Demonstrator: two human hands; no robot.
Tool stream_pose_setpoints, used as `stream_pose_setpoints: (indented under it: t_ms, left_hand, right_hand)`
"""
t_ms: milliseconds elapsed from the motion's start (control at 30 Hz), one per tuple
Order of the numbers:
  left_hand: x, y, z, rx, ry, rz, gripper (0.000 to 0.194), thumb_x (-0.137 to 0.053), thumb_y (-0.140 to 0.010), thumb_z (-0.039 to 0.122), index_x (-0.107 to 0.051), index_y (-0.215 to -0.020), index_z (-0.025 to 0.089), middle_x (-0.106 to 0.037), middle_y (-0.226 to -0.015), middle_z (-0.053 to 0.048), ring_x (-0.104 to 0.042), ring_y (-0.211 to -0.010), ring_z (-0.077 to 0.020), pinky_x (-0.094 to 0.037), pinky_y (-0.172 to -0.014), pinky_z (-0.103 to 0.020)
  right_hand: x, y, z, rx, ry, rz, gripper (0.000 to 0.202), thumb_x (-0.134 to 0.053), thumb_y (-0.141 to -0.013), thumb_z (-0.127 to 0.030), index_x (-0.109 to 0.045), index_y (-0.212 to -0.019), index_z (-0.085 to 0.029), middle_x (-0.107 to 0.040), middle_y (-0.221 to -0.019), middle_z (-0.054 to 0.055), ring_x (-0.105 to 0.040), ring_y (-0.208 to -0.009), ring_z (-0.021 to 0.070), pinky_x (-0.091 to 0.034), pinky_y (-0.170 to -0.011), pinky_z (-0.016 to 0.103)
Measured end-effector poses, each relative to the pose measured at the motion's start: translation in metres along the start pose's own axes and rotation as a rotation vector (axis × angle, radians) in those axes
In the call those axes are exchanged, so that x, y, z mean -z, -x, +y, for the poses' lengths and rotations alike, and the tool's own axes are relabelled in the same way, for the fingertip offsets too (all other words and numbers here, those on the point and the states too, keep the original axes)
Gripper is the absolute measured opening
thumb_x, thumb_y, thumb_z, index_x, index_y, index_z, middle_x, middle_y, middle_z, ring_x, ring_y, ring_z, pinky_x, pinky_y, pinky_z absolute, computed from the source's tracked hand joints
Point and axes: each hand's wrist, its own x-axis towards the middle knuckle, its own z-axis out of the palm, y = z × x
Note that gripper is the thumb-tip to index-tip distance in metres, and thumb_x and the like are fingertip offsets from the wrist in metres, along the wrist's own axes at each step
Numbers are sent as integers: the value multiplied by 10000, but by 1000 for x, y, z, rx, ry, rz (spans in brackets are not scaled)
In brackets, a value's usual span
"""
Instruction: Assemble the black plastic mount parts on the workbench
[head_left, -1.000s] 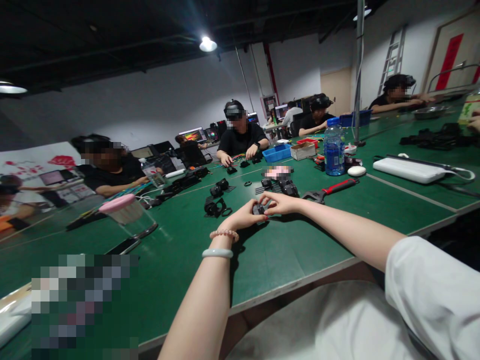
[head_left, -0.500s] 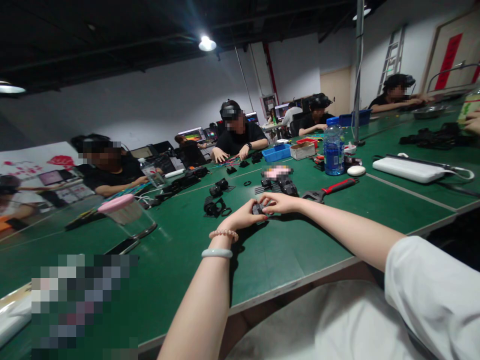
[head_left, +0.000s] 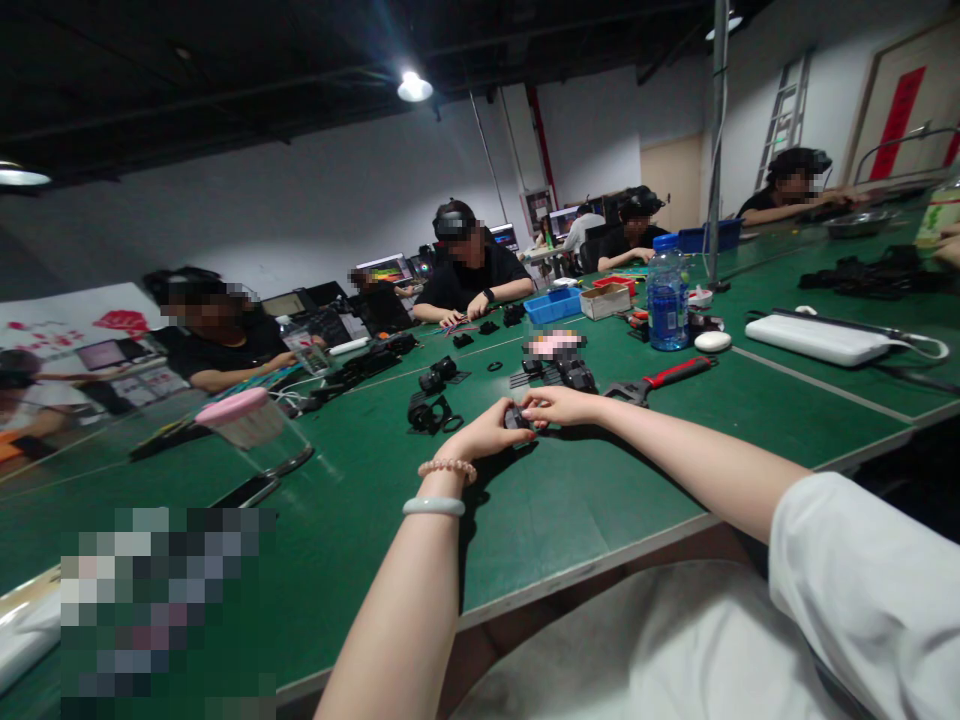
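Note:
My left hand [head_left: 489,430], with a beaded bracelet and a pale bangle at the wrist, is closed round a small black part [head_left: 514,418]. From the right, my right hand [head_left: 559,407] pinches the same part, its fingertips at the part's right side. Fingers hide much of the part's shape. To the left of my hands lie black ring-like pieces [head_left: 429,412] and a black cylindrical piece [head_left: 438,375]. Just beyond my right hand sits a black assembly [head_left: 576,374].
A red-handled wrench [head_left: 679,374], a blue-labelled bottle [head_left: 667,295] and a white power bank [head_left: 817,338] stand or lie to the right. Blue bin [head_left: 553,306] is farther back. At left is a pink-lidded jar [head_left: 247,420]. Several people sit round the green table [head_left: 555,520].
The fingers of my right hand have drawn slightly closer together on the part. Across the table, a person has shifted their head and hands. My left hand has hardly moved.

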Motion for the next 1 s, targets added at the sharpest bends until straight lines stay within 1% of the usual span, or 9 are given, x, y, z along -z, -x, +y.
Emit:
stream_pose_setpoints:
  t_ms: [133,233,333,467,633,733,833,1000]
  left_hand:
    - [0,0,-1,4,7,-4,513,-538,-576,485,-441,-946,144,-505,-781,-2,-460,-675,-126,-361,-580,-215]
    - [-1,-1,-2,-1,22,-4,508,-543,-575,479,-441,-944,146,-505,-781,-2,-461,-674,-126,-362,-579,-214]
    - [-2,-2,-3,-3,26,9,515,-550,-566,480,-446,-946,148,-508,-782,-3,-465,-682,-132,-365,-587,-219]
    - [-2,-3,-4,-14,33,11,523,-555,-563,472,-447,-959,147,-505,-789,-4,-467,-701,-137,-366,-597,-222]
    - [-1,-2,-2,-9,48,0,522,-559,-563,457,-441,-964,144,-502,-795,-4,-465,-701,-135,-366,-595,-219]
    - [-1,-1,-1,-7,57,1,518,-560,-561,448,-442,-964,144,-499,-793,-3,-462,-698,-131,-365,-602,-219]
    - [-1,-1,0,-3,39,4,512,-554,-564,457,-443,-959,149,-497,-789,0,-458,-694,-132,-364,-605,-223]
    - [-1,-1,-2,-4,8,10,521,-541,-570,480,-442,-960,148,-500,-800,-4,-461,-706,-138,-363,-610,-228]
  right_hand:
    - [-1,-2,2,0,-24,-3,223,-475,-747,-310,-489,-882,-133,-550,-713,19,-510,-564,75,-421,-517,187]
    - [-1,-3,5,13,-36,-2,240,-480,-743,-320,-482,-897,-136,-550,-748,27,-513,-567,75,-431,-529,199]
    - [-1,-2,7,45,-55,-6,304,-505,-724,-335,-448,-965,-159,-544,-806,31,-521,-598,79,-442,-556,215]
    - [0,0,6,84,-75,-31,402,-548,-690,-325,-381,-1030,-190,-524,-811,12,-523,-607,81,-448,-578,234]
    - [0,0,5,140,-31,-13,406,-587,-654,-250,-393,-1006,-187,-485,-857,9,-511,-689,87,-435,-643,242]
    - [0,0,6,161,-21,-29,419,-599,-636,-218,-395,-1000,-185,-468,-868,6,-499,-714,86,-429,-657,236]
    - [0,-1,8,170,-5,-31,426,-601,-632,-217,-394,-1003,-187,-464,-871,6,-496,-723,86,-427,-658,231]
    - [1,-1,10,141,59,-12,419,-579,-654,-253,-397,-1026,-190,-482,-879,12,-505,-710,89,-426,-647,238]
